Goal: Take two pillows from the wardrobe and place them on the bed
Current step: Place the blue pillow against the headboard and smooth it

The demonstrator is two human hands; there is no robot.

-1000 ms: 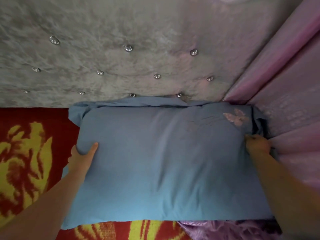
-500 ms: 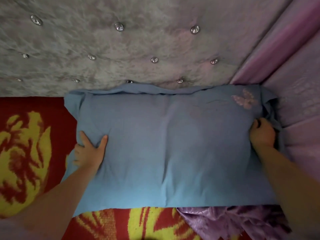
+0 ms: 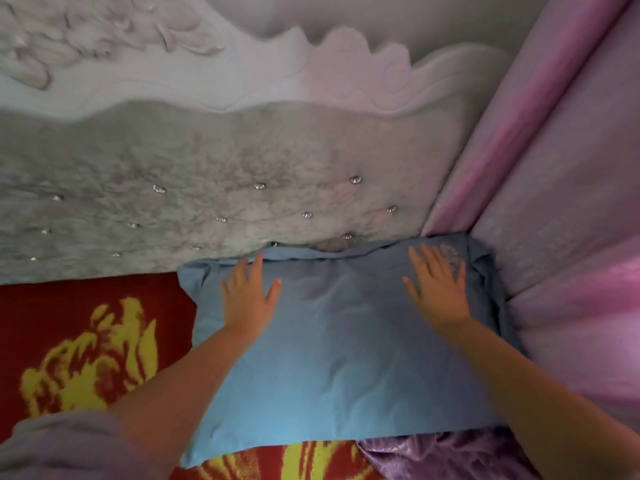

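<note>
Both hands moved off pillow (image 3: 332, 341) edges: left hand (image 3: 250, 299) & right hand (image 3: 437, 293) flat, grip apart.

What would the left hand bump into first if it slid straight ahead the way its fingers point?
Probably the tufted grey headboard. The left hand lies flat on the blue pillow, fingers near its far edge, which sits against the headboard.

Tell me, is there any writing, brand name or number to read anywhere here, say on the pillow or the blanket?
None: no words, numbers or labels can be read anywhere.
The blue pillow bears only a faint pink embroidered motif beside the right hand, a picture and not text.
The red blanket shows only a yellow pattern.
The headboard has shiny studs, no lettering.
</note>
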